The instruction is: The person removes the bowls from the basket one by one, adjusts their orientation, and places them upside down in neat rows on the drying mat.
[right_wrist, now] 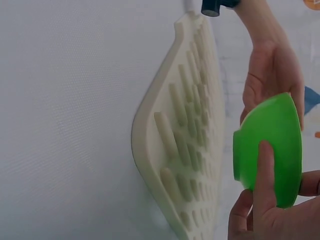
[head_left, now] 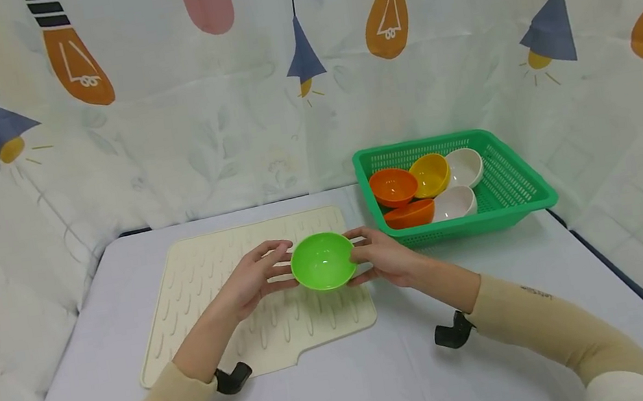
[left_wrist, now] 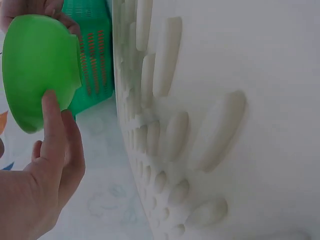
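A light green bowl (head_left: 323, 261) is held above the ribbed cream drying mat (head_left: 204, 294), its hollow facing up and toward the head camera. My right hand (head_left: 385, 259) grips its right side, thumb over the rim and fingers along the outside. At the bowl's left side is my left hand (head_left: 249, 282), its fingers fairly straight; in the left wrist view one fingertip touches the outer wall of the green bowl (left_wrist: 42, 65). The right wrist view shows the bowl (right_wrist: 275, 150) side-on, with its foot ring to the left.
A green plastic basket (head_left: 518, 181) stands at the back right of the white-covered table (head_left: 374, 386). Inside are two orange bowls (head_left: 394, 186), a yellow bowl (head_left: 431, 174) and two white bowls (head_left: 455, 202). A printed curtain (head_left: 177, 153) hangs behind the table.
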